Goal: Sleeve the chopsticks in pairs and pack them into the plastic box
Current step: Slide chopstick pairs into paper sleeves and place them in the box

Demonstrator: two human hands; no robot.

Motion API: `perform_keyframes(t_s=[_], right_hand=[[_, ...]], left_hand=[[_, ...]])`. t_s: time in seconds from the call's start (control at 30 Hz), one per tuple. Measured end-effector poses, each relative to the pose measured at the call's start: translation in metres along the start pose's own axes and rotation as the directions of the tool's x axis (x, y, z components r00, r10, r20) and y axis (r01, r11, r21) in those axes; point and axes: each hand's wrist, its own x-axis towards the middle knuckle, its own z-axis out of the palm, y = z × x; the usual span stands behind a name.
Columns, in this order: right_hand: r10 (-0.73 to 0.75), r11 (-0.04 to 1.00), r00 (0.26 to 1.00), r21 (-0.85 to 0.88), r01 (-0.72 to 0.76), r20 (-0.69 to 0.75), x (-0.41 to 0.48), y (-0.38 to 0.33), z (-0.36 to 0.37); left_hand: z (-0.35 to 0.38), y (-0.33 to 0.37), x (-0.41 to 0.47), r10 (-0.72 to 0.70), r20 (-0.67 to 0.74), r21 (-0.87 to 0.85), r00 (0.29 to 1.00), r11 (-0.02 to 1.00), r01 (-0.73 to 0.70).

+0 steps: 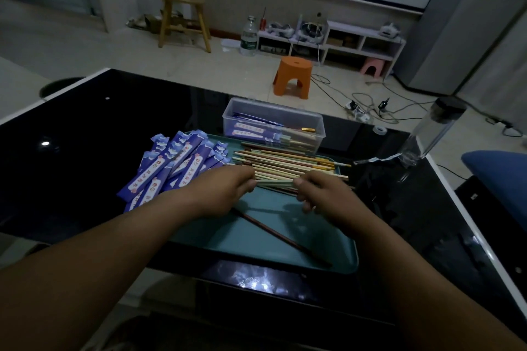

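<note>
Left hand [225,188] and right hand [323,194] grip pale chopsticks [275,182] over the teal tray [256,236], plastic box [320,126] behind.

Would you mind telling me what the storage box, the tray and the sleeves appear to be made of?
The box: clear glossy plastic, since its contents show through the walls. The tray: teal, smooth, faintly shiny, probably plastic. The sleeves: purple, printed, flat, likely paper, though thin film cannot be excluded.

- table [114,128]: glossy black glass-like top
- plastic box [273,128]: clear, smooth
- tray [256,236]: matt teal plastic
- sleeves [171,162]: printed paper
- chopsticks [285,159]: wood-looking, some metallic-looking tips
</note>
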Motion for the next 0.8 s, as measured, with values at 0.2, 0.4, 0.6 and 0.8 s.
perform_keyframes(t_s=[0.2,0.4,0.6,0.8], right_hand=[[0.232,0.814,0.967,0.566,-0.133,-0.106,-0.002,-0.015,0.011],[0.271,0.724,0.961,0.669,-0.169,-0.049,-0.002,-0.029,0.025],[0.221,0.660,0.974,0.730,-0.179,0.039,-0.007,-0.042,0.037],[0.149,0.747,0.987,0.647,-0.152,0.059,-0.012,-0.047,0.044]], left_hand=[[-0.003,0.027,-0.006,-0.038,0.102,-0.301,0.994,0.951,0.067],[-0.005,0.032,-0.011,-0.056,0.094,-0.417,0.994,0.905,0.091],[-0.009,0.039,-0.015,-0.053,0.063,-0.487,0.997,0.870,0.077],[-0.010,0.038,-0.023,-0.058,0.065,-0.439,0.996,0.895,0.081]])
